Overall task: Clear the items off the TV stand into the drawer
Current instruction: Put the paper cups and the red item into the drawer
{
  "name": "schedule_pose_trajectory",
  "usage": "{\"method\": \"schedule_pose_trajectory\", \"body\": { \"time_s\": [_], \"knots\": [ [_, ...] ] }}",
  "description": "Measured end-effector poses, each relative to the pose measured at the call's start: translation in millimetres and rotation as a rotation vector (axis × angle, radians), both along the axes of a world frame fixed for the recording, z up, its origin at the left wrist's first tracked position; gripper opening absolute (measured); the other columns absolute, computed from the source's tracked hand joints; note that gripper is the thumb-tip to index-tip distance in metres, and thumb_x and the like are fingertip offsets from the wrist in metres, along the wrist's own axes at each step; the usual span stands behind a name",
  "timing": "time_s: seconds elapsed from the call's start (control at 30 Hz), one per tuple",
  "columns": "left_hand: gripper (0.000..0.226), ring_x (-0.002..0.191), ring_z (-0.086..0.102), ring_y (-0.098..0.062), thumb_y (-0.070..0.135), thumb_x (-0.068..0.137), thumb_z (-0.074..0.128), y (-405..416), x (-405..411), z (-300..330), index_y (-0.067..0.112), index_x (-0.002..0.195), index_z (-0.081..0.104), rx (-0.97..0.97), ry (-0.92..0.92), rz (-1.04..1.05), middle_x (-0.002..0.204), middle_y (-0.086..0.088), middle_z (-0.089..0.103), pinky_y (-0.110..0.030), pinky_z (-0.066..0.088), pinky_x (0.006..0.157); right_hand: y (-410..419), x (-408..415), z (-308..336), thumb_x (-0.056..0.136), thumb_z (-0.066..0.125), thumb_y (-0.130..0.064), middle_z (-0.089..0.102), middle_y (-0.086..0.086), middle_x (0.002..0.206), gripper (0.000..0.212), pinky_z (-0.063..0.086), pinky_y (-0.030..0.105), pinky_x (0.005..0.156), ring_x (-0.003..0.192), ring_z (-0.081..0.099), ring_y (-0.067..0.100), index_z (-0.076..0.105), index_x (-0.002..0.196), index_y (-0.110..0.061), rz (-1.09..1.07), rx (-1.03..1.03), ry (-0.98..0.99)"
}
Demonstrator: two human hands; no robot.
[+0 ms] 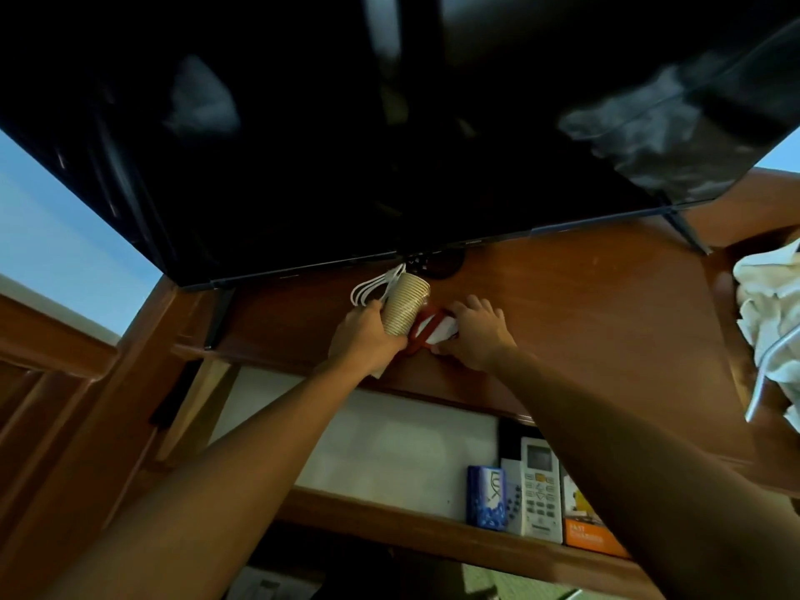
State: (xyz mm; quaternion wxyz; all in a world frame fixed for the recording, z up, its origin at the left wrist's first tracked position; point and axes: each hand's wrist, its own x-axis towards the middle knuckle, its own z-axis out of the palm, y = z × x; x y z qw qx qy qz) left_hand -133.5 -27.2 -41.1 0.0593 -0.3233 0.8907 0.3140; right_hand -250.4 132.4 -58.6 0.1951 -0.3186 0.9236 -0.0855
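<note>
A person's left hand is gripping a stack of paper cups, white cable looped just behind, while the right hand is curling over red-handled scissors and a white packet on the desk. Best lifting both loads clear together, then lowering them into the open drawer beside the remote.

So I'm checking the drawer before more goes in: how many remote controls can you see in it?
1: a white air-conditioner remote lies in the open drawer, between a blue packet and an orange box. The right forearm may hide others.
</note>
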Motion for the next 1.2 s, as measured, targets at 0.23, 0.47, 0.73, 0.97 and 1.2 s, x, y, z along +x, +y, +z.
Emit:
{"method": "schedule_pose_trajectory", "body": {
  "time_s": [0.23, 0.47, 0.73, 0.97, 1.2],
  "knots": [
    [0.073, 0.097, 0.065, -0.023, 0.039, 0.074, 0.077, 24.9, 19.4, 8.6, 0.024, 0.139, 0.046, 0.168, 0.041, 0.010, 0.120, -0.004, 0.062, -0.040, 0.058, 0.081, 38.2, 18.7, 5.2, 0.076, 0.086, -0.034, 0.062, 0.005, 0.116, 0.065, 0.049, 0.036, 0.083, 0.105, 0.060, 0.026, 0.052, 0.127, -0.015, -0.160, -0.200, -0.199],
    [0.071, 0.103, 0.066, -0.024, 0.034, 0.068, 0.079, 41.6, 58.6, 6.9, 0.026, 0.130, 0.046, 0.598, -0.104, -0.158, 0.122, -0.004, 0.061, -0.049, 0.060, 0.083, 93.3, 41.1, 21.6, 0.072, 0.088, -0.030, 0.065, -0.003, 0.098, 0.049, 0.049, 0.024, 0.064, 0.086, 0.064, 0.015, 0.059, 0.109, -0.017, -0.071, -0.158, -0.406],
    [0.057, 0.104, 0.063, -0.021, 0.017, 0.084, 0.074, 59.3, 91.5, -19.4, 0.023, 0.131, 0.042, 0.608, -0.419, -0.376, 0.123, -0.002, 0.053, -0.041, 0.060, 0.085, 114.6, 94.6, -1.3, 0.076, 0.086, -0.027, 0.061, 0.006, 0.123, 0.066, 0.057, 0.038, 0.087, 0.107, 0.063, 0.025, 0.052, 0.131, -0.013, -0.103, 0.080, -0.557],
    [0.052, 0.095, 0.067, -0.020, 0.031, 0.086, 0.072, 73.0, 92.1, -45.4, 0.017, 0.129, 0.048, 0.553, -0.471, -0.239, 0.112, -0.003, 0.060, -0.035, 0.059, 0.070, 103.9, 130.6, -39.1, 0.089, 0.069, -0.028, 0.068, 0.011, 0.108, 0.034, 0.060, 0.045, 0.086, 0.096, 0.069, 0.026, 0.056, 0.116, -0.010, -0.555, -0.095, -0.739],
    [0.044, 0.088, 0.071, -0.023, 0.036, 0.085, 0.074, 76.1, 89.6, -81.9, 0.010, 0.118, 0.060, 0.616, -0.342, 0.079, 0.106, -0.010, 0.069, -0.035, 0.060, 0.066, 86.7, 142.1, -60.4, 0.092, 0.047, -0.006, 0.064, 0.009, 0.102, 0.031, 0.058, 0.037, 0.084, 0.098, 0.065, 0.028, 0.061, 0.119, -0.001, -0.744, -0.177, -0.683]
  ]
}}
